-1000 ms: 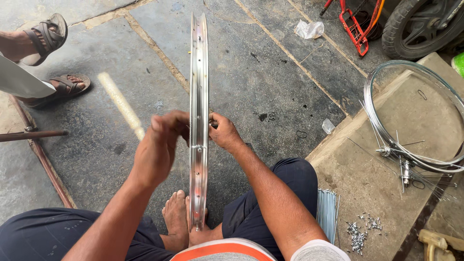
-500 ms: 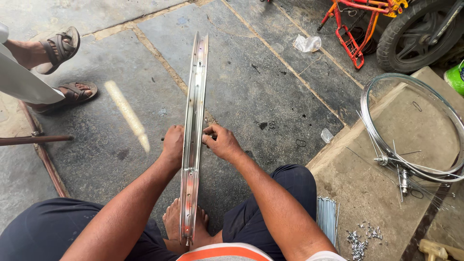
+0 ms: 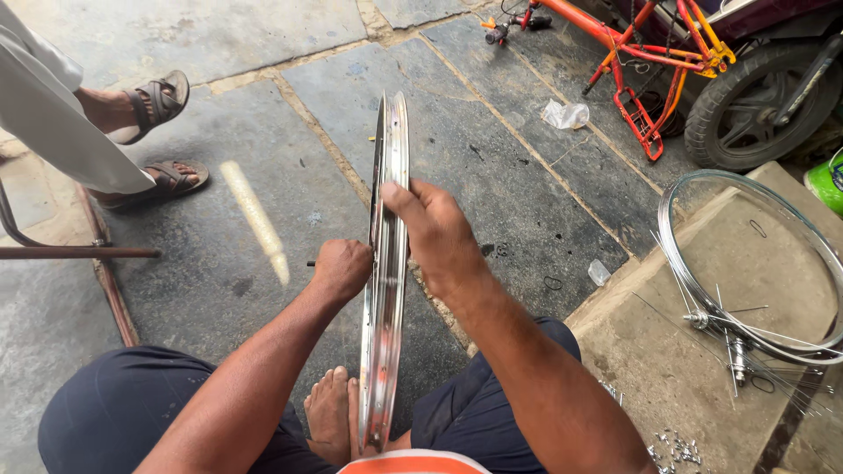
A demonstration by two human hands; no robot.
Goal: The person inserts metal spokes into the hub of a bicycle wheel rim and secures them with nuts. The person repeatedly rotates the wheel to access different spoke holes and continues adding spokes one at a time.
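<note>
A shiny bare wheel rim [image 3: 386, 325] stands upright on edge between my knees, its lower part near my bare feet [image 3: 334, 417]. My right hand [image 3: 435, 233] grips the rim from the right, fingers curled over its upper part. My left hand [image 3: 344, 268] is a closed fist on the rim's left side, holding a thin dark tool [image 3: 312, 263] whose tip sticks out to the left.
Another person's sandalled feet [image 3: 158, 132] stand at the upper left. A second rim with hub and loose spokes [image 3: 746, 272] lies on a raised stone slab at the right, small metal bits [image 3: 672, 448] nearby. An orange bicycle frame [image 3: 650, 70] and a tyre [image 3: 764, 96] sit at the top right.
My right hand has slid up the rim and now wraps over it. My left hand has closed into a fist on the tool at the rim's left side. The view has tilted.
</note>
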